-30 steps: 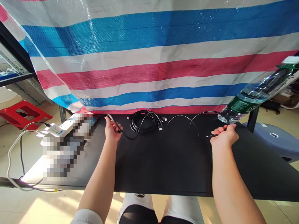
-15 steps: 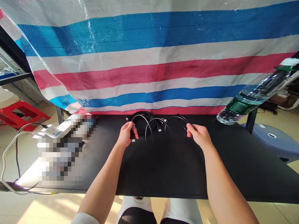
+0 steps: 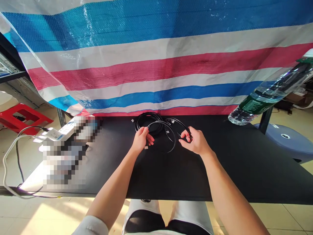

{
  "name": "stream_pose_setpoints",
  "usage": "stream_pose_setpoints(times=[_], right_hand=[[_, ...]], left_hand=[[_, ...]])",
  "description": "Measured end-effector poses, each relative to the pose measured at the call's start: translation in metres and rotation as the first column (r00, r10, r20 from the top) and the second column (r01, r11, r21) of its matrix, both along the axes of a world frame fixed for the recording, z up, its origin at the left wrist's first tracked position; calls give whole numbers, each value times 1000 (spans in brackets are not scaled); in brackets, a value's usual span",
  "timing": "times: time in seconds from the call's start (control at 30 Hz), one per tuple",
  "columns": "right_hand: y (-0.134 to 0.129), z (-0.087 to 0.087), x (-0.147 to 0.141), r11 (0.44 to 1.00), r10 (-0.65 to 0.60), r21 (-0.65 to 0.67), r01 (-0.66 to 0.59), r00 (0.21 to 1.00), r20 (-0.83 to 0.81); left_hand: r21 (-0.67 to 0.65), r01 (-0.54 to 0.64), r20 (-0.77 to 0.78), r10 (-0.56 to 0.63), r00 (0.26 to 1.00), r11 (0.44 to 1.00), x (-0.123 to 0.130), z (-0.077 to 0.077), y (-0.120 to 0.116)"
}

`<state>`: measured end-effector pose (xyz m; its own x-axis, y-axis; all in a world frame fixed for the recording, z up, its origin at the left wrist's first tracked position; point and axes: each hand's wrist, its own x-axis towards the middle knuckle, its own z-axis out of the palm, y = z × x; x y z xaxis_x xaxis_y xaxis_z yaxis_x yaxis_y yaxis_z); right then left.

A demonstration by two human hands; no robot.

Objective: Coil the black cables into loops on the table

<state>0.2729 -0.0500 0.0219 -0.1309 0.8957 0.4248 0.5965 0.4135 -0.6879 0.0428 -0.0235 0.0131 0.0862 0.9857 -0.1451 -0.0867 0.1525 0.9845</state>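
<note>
My left hand pinches a black cable near one end, thumb on top; a pale connector hangs below its fingers. From there the cable arcs in a loose loop toward my right hand, whose curled fingers grip another stretch of it. Behind my left hand, a coiled bundle of black cable lies at the back of the black table. Several small silver-white plugs stick out around the coil, one of them a plug at its left side.
A white power strip with plugged-in chargers lies at the table's left, beside blurred-out items. At the back right leans a large water bottle. A striped plastic sheet hangs behind. A red stool and a blue stool stand beyond the table's ends.
My hands have come closer together, the right one moving left and the left one slightly right. The cable between them has gathered into a smaller loop. The view has tilted slightly down.
</note>
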Motion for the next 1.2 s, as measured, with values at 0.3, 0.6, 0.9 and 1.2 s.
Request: stream_pose_setpoints(times=[0.3, 0.6, 0.9, 1.2], right_hand=[[4, -6, 4, 985, -168, 17, 171, 978, -123], [6, -6, 20, 964, 53, -233, -126, 953, -298], [-8, 18, 8, 795, 286, -444, -413, 901, -326], [-3, 8, 4, 903, 110, -352, -246, 925, -364]], left_hand=[[69, 16, 38, -19, 999, 997, 9, -4, -5], [147, -78, 26, 75, 997, 986, 14, -8, -4], [92, -116, 34, 113, 993, 989, 20, -13, -4], [98, -137, 77, 130, 989, 986, 23, -12, -8]])
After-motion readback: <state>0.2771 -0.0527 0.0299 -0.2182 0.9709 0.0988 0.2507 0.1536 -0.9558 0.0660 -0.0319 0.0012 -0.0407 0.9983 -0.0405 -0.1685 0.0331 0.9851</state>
